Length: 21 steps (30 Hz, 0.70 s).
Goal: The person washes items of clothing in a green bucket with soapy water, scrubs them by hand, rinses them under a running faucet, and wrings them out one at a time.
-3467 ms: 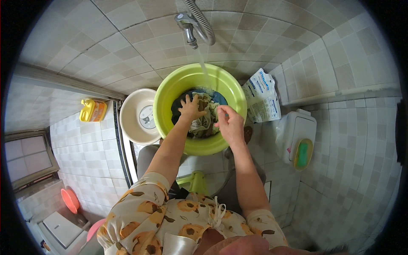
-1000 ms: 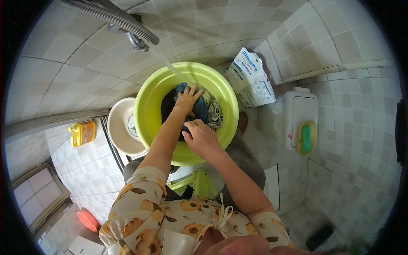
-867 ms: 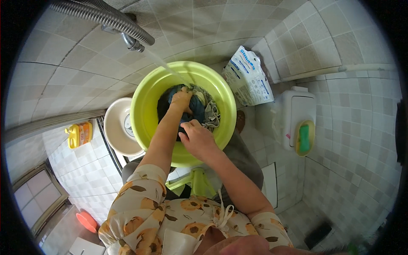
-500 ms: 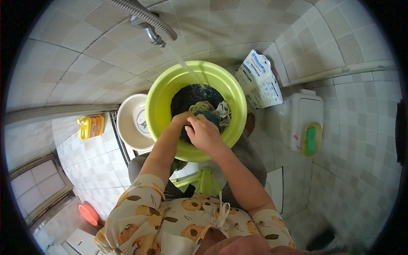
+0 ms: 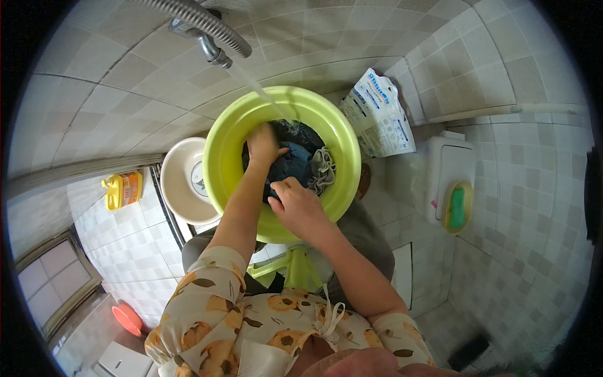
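A large yellow-green basin (image 5: pixel 220 119) stands between my knees with wet laundry in it. Water runs from the metal tap (image 5: pixel 217 55) onto dark clothes (image 5: pixel 298 131) at the basin's far side. My left hand (image 5: pixel 264 144) is over the far left part of the heap, blurred by motion, its thumb reaching toward a blue cloth (image 5: pixel 292 162). At the near edge of that cloth, my right hand (image 5: pixel 298 206) is closed with fingers curled on the fabric. A grey-white cloth (image 5: pixel 323 169) lies bunched on the right of the heap.
To the left are a white basin (image 5: pixel 179 179) and a yellow jug (image 5: pixel 122 190). A white printed bag (image 5: pixel 379 116) leans by the wall, near a white lidded box (image 5: pixel 451 166) and green soap (image 5: pixel 457 208) in a dish. A green stool (image 5: pixel 295 267) is under me.
My hands, close together before, are now apart: the left has moved toward the far side, the right slightly nearer. More blue cloth shows, and the light green piece is out of sight.
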Tool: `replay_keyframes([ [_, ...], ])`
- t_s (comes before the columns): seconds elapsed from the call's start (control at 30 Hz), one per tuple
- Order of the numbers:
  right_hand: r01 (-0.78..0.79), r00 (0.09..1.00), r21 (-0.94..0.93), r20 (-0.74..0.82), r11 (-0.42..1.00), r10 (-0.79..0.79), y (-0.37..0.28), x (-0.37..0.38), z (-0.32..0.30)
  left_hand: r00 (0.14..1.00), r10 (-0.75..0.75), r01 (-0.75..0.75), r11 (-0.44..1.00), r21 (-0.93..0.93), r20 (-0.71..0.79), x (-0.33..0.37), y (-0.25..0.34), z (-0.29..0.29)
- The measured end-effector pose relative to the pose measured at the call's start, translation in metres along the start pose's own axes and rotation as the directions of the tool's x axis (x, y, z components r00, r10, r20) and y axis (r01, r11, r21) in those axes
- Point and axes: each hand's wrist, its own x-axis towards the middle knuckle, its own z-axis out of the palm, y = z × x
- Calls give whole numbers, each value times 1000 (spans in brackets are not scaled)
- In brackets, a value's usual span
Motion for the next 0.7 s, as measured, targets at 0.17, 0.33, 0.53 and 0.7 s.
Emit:
replay_keyframes([
  [0.17, -41, 999, -84, 24, 996, 43, 23, -4, 0, 954, -200, 230, 966, -120, 223, 13, 24, 20],
  [0.33, -13, 1000, -79, 2, 997, 13, 22, -4, -1, 870, -89, 211, 957, -201, 486, 23, 12, 13],
  [0.53, -41, 998, -34, -41, 999, 40, 18, 2, -5, 925, 34, 27, 988, -154, 378, -7, 23, -47],
  [0.7, 33, 991, 2, -132, 999, -32, 17, 2, -7, 902, 231, -189, 971, -146, 364, -45, 25, -120],
])
